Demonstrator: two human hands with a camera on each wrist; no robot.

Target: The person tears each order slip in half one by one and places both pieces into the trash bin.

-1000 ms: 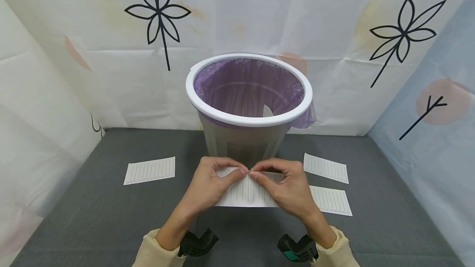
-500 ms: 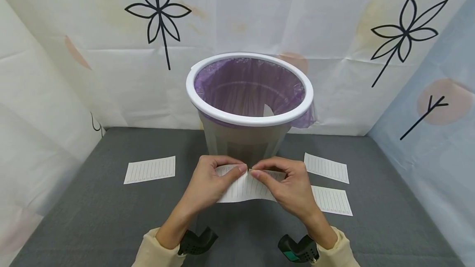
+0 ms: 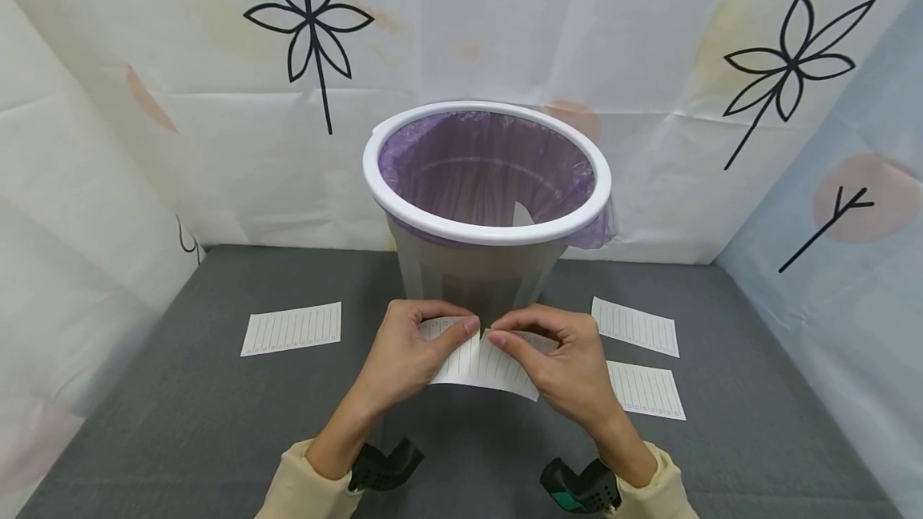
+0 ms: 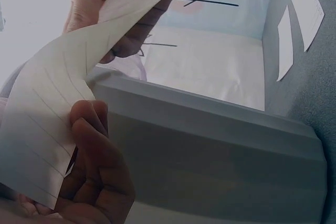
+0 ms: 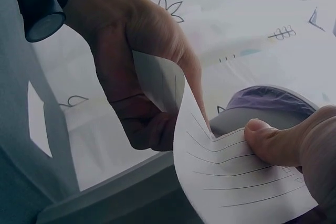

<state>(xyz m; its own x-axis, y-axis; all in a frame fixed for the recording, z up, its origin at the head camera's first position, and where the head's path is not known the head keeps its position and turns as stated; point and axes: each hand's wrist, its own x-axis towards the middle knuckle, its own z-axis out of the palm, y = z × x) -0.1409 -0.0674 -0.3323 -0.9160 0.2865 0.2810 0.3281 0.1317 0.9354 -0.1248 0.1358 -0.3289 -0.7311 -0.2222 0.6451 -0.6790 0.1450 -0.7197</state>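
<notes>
I see paper [image 3: 464,367] tearing.
Left hand [image 3: 411,355] and right hand [image 3: 561,352] pinch it; it has split wider, so separation seems underway.

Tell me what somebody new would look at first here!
Probably the big bin with its white rim and purple liner, at the back of the gray table. Then, in front of it, the left hand and right hand pinching a lined sheet split at its far edge. Similar slips lie around: one left, two right.
</notes>
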